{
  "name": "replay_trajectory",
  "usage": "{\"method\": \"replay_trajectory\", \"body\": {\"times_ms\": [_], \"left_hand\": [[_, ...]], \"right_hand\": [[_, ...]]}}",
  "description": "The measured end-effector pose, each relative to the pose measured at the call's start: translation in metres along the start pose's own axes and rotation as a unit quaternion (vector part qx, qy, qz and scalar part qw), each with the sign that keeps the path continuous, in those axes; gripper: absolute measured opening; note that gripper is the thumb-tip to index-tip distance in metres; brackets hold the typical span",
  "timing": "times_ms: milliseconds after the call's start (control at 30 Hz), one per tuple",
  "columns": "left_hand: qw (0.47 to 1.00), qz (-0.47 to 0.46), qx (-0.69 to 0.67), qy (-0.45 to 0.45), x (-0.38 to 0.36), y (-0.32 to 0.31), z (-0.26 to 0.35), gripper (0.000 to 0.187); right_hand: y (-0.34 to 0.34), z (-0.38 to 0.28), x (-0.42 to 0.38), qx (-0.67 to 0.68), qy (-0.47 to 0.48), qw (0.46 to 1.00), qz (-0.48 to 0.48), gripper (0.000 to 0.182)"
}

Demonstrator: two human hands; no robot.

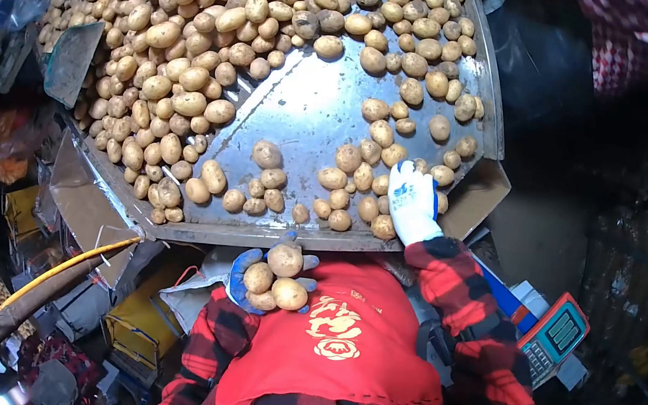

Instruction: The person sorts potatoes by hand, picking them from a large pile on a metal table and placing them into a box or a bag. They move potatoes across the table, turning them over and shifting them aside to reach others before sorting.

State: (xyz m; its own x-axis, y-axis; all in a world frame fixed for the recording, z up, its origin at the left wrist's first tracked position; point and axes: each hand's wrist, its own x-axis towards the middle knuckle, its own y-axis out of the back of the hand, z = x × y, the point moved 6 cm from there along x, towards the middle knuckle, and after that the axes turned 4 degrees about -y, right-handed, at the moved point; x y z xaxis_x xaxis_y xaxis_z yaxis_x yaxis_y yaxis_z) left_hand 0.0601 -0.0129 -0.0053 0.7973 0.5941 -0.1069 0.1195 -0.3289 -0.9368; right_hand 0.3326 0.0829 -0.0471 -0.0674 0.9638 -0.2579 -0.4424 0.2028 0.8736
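My left hand (270, 283), in a blue and white glove, is palm up just off the metal tray's near edge. Its fingers cup several potatoes (285, 260) in front of the red apron (373, 321). Out over the right part of the metal tray (306, 98), my right hand (413, 204) wears a white glove with blue fingertips. Its fingers are apart and bent down among loose potatoes (382, 133), with one small potato (421, 166) just beyond the fingertips. Whatever lies beneath that palm is hidden.
A big heap of potatoes (189, 37) covers the tray's left and far side. Raised rims (251, 235) border it. Cardboard boxes (87, 199) stand at the lower left, a teal and red device with keys (555, 337) at the right. Another person's checked sleeve (629, 39) shows at the upper right.
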Motion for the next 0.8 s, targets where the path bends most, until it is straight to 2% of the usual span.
{"method": "replay_trajectory", "body": {"times_ms": [33, 67, 133, 167, 233, 267, 300, 333, 400, 433, 467, 533, 567, 600, 633, 667, 733, 767, 800], "left_hand": [[0.997, 0.068, -0.027, 0.006, -0.005, 0.005, 0.002, 0.072], [0.990, 0.132, -0.052, 0.014, -0.007, 0.010, 0.003, 0.072], [0.990, 0.136, -0.038, 0.014, 0.000, -0.003, 0.002, 0.069], [0.990, 0.141, -0.013, 0.015, 0.000, -0.004, 0.003, 0.069], [0.988, 0.152, 0.009, 0.016, -0.007, 0.000, 0.005, 0.068], [0.988, 0.149, 0.008, 0.023, -0.009, 0.005, 0.006, 0.068], [0.989, 0.144, 0.009, 0.030, -0.009, 0.006, 0.007, 0.068], [0.989, 0.143, 0.013, 0.032, -0.009, 0.004, 0.007, 0.068], [0.987, 0.158, 0.025, 0.020, -0.007, -0.001, 0.004, 0.068], [0.987, 0.159, 0.029, 0.018, -0.006, -0.001, 0.006, 0.068], [0.982, 0.165, 0.080, 0.037, -0.005, 0.000, 0.006, 0.071], [0.975, 0.167, 0.133, 0.061, -0.006, 0.002, 0.003, 0.074], [0.979, 0.163, 0.106, 0.064, -0.005, 0.001, 0.000, 0.073], [0.982, 0.156, 0.080, 0.067, -0.002, 0.001, -0.002, 0.072], [0.990, 0.126, 0.011, 0.058, -0.002, -0.003, -0.005, 0.067], [0.991, 0.122, -0.008, 0.053, -0.004, -0.008, -0.007, 0.066], [0.986, 0.151, 0.059, 0.043, -0.014, 0.003, -0.001, 0.065], [0.986, 0.166, -0.021, 0.013, -0.015, 0.007, -0.001, 0.065], [0.986, 0.164, -0.023, 0.011, -0.016, 0.008, -0.001, 0.065]], "right_hand": [[-0.007, -0.001, 0.001, -0.019, -0.001, 0.998, -0.058, 0.042], [-0.006, 0.001, -0.002, -0.022, -0.005, 0.998, -0.059, 0.042], [0.014, 0.002, -0.004, 0.000, 0.040, 0.999, 0.038, 0.038], [0.011, -0.001, -0.004, 0.014, 0.052, 0.998, -0.031, 0.039], [0.010, -0.006, -0.004, 0.001, 0.082, 0.996, -0.028, 0.039], [0.010, -0.007, -0.004, -0.013, 0.111, 0.993, -0.024, 0.040], [0.013, -0.005, -0.001, -0.029, 0.121, 0.991, 0.053, 0.038], [0.010, 0.000, 0.004, -0.019, 0.101, 0.993, 0.063, 0.030], [-0.010, 0.017, 0.028, 0.069, 0.023, 0.996, -0.051, 0.025], [-0.043, 0.011, 0.035, 0.051, 0.054, 0.997, -0.004, 0.021], [-0.025, 0.013, 0.037, 0.122, 0.047, 0.991, 0.022, 0.021], [-0.016, 0.034, 0.038, 0.257, 0.006, 0.966, -0.017, 0.025], [-0.011, 0.052, 0.037, 0.350, -0.051, 0.934, -0.040, 0.039], [-0.022, 0.067, 0.026, 0.537, -0.156, 0.829, -0.021, 0.046], [-0.047, 0.073, 0.014, 0.722, -0.186, 0.666, -0.002, 0.049], [-0.068, 0.073, 0.000, 0.864, -0.203, 0.461, 0.012, 0.053], [-0.035, 0.075, -0.041, 0.966, -0.158, 0.204, -0.018, 0.057], [-0.038, 0.070, -0.046, 0.991, -0.113, 0.076, -0.005, 0.062], [-0.039, 0.070, -0.044, 0.990, -0.130, 0.047, 0.021, 0.055]]}}
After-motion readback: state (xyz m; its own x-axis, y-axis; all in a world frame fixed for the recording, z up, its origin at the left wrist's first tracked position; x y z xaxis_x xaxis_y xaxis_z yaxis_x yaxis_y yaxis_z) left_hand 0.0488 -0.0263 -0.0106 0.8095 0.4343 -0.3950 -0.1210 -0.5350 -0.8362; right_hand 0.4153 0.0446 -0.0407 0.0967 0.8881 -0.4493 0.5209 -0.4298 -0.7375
